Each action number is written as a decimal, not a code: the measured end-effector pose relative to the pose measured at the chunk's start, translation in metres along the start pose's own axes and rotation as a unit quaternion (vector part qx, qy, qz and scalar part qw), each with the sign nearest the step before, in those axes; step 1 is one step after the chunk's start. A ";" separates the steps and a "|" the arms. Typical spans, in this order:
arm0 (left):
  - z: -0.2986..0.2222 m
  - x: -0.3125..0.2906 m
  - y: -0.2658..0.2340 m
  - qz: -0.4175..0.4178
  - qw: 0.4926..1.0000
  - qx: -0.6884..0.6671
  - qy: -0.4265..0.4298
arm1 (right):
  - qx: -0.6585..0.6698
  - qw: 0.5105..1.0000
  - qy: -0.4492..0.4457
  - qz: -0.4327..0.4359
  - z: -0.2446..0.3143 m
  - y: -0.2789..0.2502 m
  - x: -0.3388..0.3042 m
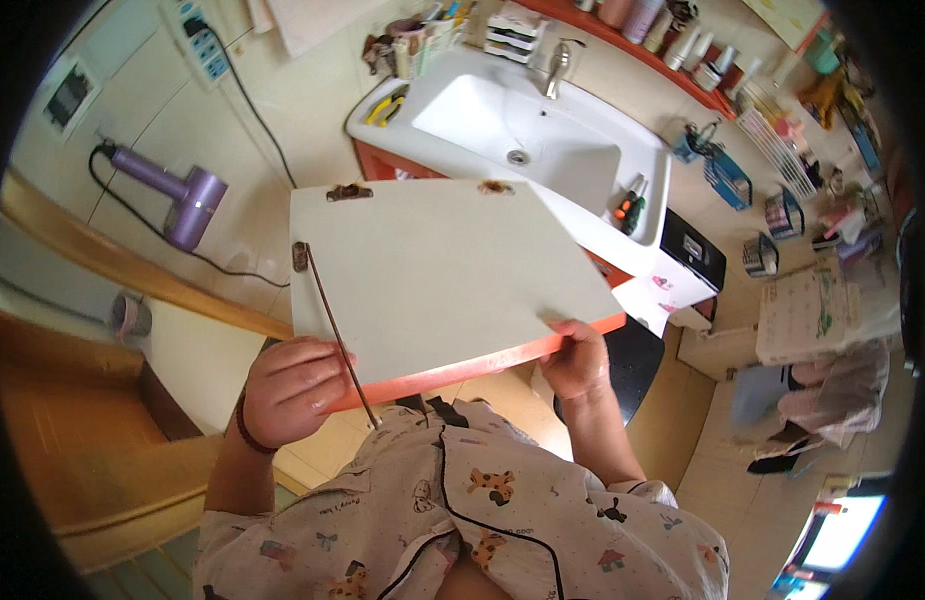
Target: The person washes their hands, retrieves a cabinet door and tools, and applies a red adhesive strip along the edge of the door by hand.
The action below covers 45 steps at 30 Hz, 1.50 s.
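Note:
Between my hands is a white cabinet door point(423, 280) with a shiny orange-red near edge, tilted in front of my body. My left hand point(295, 390) is closed on its near left corner, and my right hand point(580, 362) grips the near right corner with the thumb on top. Rusty patches, perhaps hinge spots, mark the far edge, one holding a brown metal piece point(350, 192). From a rusty fitting point(301, 257) on the left side a thin brown rod or cord point(333, 325) slants past my left fingers, its end beyond the near edge. I cannot tell whether the fingers touch it.
Beyond the door stands a white washbasin point(463, 110) with a metal faucet point(557, 68). Yellow-handled pliers point(388, 105) and an orange-and-green-handled tool point(632, 208) lie on its rim. A purple hair dryer point(188, 200) hangs on the left; a black stool point(623, 370) stands right.

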State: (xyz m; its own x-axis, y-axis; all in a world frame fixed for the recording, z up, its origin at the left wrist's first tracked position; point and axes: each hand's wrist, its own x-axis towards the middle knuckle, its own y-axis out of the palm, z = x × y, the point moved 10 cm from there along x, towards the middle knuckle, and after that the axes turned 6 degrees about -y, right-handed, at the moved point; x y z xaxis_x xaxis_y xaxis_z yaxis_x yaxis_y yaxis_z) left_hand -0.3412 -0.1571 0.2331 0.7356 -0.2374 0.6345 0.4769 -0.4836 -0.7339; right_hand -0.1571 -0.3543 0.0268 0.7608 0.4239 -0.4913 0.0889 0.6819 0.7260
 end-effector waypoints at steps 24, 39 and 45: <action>0.128 0.058 0.039 -0.292 0.832 -0.294 -0.369 | -0.438 0.692 -0.574 -0.007 0.076 0.116 -0.037; 0.115 0.085 0.067 -0.268 0.853 -0.286 -0.344 | -0.539 0.592 -0.577 -0.162 0.112 0.118 -0.028; 0.117 0.086 0.074 -0.285 0.826 -0.339 -0.349 | -0.555 0.539 -0.615 -0.155 0.120 0.124 -0.036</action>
State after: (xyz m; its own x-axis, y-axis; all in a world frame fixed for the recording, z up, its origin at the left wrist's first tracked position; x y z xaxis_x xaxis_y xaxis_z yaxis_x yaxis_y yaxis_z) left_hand -0.1866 -0.1142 0.2051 0.6948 0.6207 0.3633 0.6370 -0.7656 0.0900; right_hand -0.0962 -0.3565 0.1928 0.7310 -0.0625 0.6795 0.4138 0.8324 -0.3686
